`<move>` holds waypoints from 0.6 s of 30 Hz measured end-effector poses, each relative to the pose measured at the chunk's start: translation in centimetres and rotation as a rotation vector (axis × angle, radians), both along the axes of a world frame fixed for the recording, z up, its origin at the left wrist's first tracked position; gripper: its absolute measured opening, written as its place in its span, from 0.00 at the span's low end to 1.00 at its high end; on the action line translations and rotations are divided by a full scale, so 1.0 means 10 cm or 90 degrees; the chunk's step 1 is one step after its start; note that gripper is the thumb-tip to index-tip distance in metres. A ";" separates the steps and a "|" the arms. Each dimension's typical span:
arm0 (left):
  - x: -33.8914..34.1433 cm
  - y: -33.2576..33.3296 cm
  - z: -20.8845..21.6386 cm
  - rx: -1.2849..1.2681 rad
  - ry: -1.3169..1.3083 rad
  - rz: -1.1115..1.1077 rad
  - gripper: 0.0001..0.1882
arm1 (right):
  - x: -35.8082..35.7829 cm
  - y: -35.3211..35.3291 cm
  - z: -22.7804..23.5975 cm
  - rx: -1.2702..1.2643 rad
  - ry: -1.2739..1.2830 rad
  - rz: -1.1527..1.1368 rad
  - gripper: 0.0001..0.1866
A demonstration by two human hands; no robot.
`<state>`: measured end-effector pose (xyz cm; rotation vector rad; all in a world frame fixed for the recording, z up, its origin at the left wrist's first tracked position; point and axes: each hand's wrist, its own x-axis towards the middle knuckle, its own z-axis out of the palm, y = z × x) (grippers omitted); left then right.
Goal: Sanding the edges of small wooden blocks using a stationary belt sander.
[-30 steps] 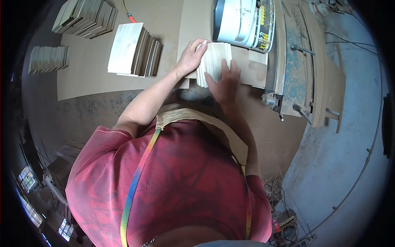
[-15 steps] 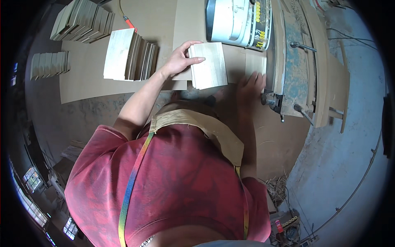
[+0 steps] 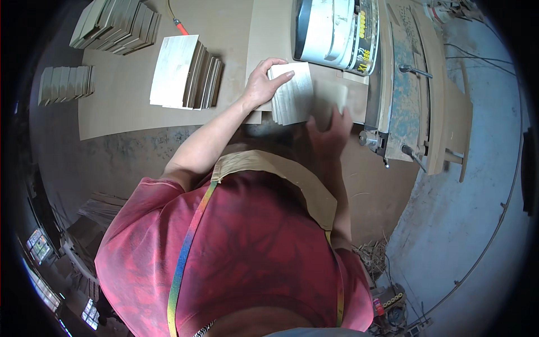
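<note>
While left fingers (image 3: 273,62) grip stacked boards (image 3: 295,96), right fingers (image 3: 346,117) hold a panel (image 3: 331,96).

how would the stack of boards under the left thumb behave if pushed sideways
The stack of boards may slide apart: its edges look uneven and no binding shows. The top one looks flat, so it is probably fairly stiff.
</note>
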<state>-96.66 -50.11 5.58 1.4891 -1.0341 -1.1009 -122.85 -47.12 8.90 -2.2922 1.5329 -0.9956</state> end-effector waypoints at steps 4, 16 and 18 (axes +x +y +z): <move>0.13 0.00 0.09 0.014 0.079 -0.037 0.30 | -0.42 -0.23 -0.30 0.061 0.088 -0.136 0.33; 0.03 -0.05 0.02 0.072 0.111 -0.016 0.26 | 0.42 -0.46 -0.13 0.200 0.037 0.091 0.35; 0.00 -0.05 0.01 0.063 0.076 -0.001 0.26 | 0.51 -0.17 0.00 0.055 0.073 0.080 0.42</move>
